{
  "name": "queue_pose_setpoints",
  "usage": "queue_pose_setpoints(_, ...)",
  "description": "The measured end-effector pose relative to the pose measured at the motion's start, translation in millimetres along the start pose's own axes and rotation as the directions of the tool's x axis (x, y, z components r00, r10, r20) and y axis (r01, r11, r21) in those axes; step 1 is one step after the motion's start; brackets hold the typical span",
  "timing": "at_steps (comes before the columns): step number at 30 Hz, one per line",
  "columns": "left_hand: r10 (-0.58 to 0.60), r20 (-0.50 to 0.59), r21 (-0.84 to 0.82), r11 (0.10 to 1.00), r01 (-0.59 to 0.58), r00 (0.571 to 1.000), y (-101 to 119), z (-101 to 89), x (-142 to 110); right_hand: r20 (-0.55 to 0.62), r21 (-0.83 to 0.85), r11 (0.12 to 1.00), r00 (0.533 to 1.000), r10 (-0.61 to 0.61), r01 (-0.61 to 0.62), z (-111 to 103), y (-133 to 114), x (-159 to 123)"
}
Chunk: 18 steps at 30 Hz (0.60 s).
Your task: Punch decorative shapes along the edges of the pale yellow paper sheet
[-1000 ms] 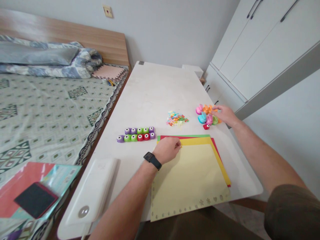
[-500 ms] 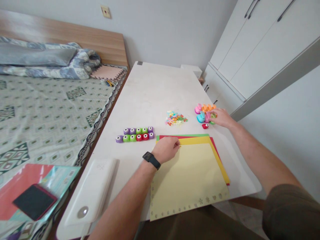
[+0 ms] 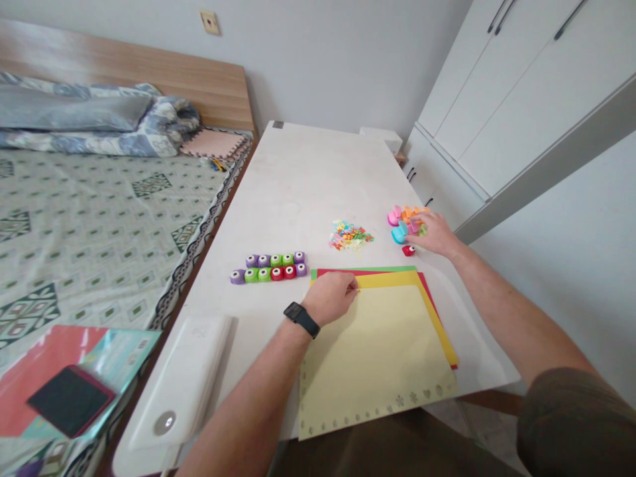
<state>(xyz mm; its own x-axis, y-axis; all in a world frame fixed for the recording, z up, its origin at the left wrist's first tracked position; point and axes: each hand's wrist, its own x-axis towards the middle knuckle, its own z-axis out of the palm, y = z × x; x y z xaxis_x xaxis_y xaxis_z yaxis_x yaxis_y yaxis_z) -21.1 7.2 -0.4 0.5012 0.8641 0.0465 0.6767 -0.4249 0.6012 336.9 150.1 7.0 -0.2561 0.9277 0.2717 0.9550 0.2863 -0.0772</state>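
My left hand (image 3: 328, 298) rests on the far edge of a stack of coloured paper (image 3: 377, 351), its fingers curled. The top sheet is pale yellow with a punched border of small shapes along the near edge, over yellow, red and green sheets. Whether those fingertips pinch anything I cannot tell. My right hand (image 3: 436, 235) lies with its fingers over a cluster of large craft punches (image 3: 399, 233) in pink, cyan, orange and green, partly hiding them. A small red craft punch (image 3: 408, 250) sits just below that hand.
Two rows of small craft punches (image 3: 269, 267) stand left of the paper, and a pile of coloured paper cutouts (image 3: 350, 235) lies beyond it, all on a white table (image 3: 308, 179). A white rectangular device (image 3: 181, 381) lies near the left edge, beside a bed.
My right hand has moved left, further over the punch cluster, and now hides more of the green and pink punches. My left hand has stayed on the paper.
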Motion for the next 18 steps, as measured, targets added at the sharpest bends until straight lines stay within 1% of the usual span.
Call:
queue_pose_setpoints(4,-0.006,0.014,0.004,1.000,0.006,1.000,0.6,-0.4,0.0,0.037,-0.033,0.999,0.999,-0.005,0.006,6.7,-0.8,1.8)
queue_pose_setpoints(10,0.001,0.011,0.004,1.000,-0.001,1.000,0.7,-0.3,-0.3,0.018,-0.046,0.999,1.000,0.010,-0.009,13.2,-1.5,4.0)
queue_pose_setpoints(14,0.005,0.014,0.007,1.000,-0.005,1.000,1.5,-1.5,0.1,-0.020,-0.033,0.999,0.999,0.026,-0.027,7.1,0.3,-1.7)
queue_pose_setpoints(18,0.003,0.011,0.007,1.000,-0.003,1.000,2.0,-2.1,0.3,-0.055,-0.045,0.997,0.997,0.060,-0.062,-2.0,17.1,-12.1)
